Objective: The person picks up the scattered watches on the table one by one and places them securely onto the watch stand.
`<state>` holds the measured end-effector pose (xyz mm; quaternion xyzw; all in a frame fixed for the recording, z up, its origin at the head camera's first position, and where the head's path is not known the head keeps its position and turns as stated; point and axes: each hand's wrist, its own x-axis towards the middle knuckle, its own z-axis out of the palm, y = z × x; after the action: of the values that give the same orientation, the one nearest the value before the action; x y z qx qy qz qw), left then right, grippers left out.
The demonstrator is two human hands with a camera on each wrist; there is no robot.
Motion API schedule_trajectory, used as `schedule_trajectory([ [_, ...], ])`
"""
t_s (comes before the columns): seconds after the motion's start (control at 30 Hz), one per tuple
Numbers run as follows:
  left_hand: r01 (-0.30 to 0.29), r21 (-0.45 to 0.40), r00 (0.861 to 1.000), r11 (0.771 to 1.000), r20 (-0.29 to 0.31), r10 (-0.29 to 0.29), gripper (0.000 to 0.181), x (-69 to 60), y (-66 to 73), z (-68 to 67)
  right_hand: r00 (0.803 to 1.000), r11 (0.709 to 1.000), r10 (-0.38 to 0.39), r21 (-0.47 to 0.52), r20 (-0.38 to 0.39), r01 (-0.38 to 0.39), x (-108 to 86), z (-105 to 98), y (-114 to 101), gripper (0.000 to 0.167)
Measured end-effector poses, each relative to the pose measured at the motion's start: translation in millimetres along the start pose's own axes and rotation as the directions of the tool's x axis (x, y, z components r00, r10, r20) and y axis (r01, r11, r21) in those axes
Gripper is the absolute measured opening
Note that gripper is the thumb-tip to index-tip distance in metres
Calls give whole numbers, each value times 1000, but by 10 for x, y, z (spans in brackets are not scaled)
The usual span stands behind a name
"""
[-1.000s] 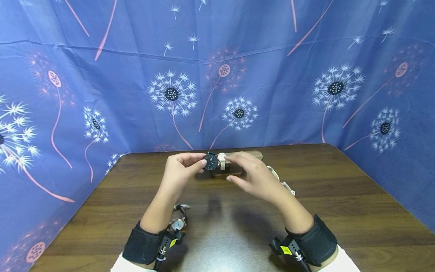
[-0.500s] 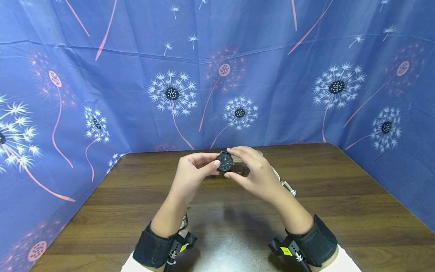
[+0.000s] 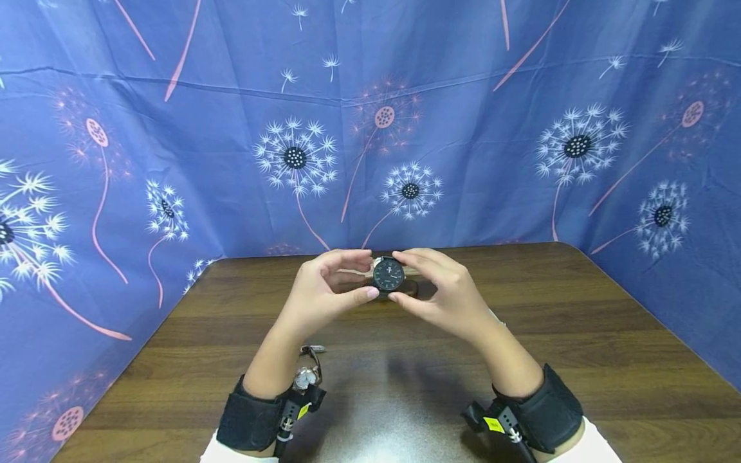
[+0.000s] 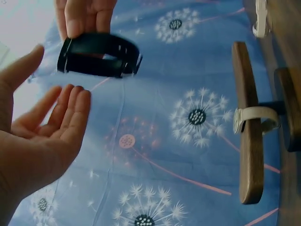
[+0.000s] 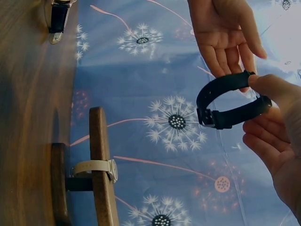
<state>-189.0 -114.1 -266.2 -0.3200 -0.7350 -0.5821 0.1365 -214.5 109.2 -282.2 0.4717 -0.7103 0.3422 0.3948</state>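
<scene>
Above a wooden table point(image 3: 590, 315), my right hand point(image 3: 448, 288) pinches a black watch point(image 3: 388, 274), its band point(image 5: 225, 84) looped, while my left hand point(image 3: 315, 286) hangs just beside it, thumb and fingers apart; beyond, a wooden stand point(image 4: 252, 160) bears a white-strapped watch point(image 4: 256, 113).

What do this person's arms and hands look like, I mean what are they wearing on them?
The left hand and right hand are ungloved. Around each wrist is a wide black cuff, carrying a small black mount with a yellow tag and silvery fitting. The tag's print is unreadable. White sleeves show beyond the cuffs.
</scene>
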Motion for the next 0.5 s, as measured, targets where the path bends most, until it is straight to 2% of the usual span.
schedule_trajectory([
  [0.07, -116, 112, 992, 987, 53, 111, 58, -5, -1, -30, 1000, 1000, 3, 12, 15, -3, -2, -7, 1, 57],
  [0.13, -217, 214, 975, 952, 100, 199, 65, -3, -17, -34, 999, 1000, 1, 20, 33, -2, -7, -5, 9, 57],
  [0.2, -276, 289, 960, 917, 138, 245, 70, -3, -25, -27, 999, 999, -3, 35, 53, 2, -11, 2, 16, 57],
  [0.3, -316, 337, 948, 887, 162, 276, 70, -3, -38, -13, 997, 998, -20, 58, 78, 15, -16, 14, 26, 57],
  [0.4, -338, 368, 941, 866, 162, 298, 63, -8, -57, -5, 994, 995, -45, 88, 95, 36, -18, 30, 33, 58],
  [0.5, -358, 416, 934, 836, 161, 320, 59, -12, -69, 2, 992, 993, -61, 108, 106, 49, -16, 43, 35, 58],
])
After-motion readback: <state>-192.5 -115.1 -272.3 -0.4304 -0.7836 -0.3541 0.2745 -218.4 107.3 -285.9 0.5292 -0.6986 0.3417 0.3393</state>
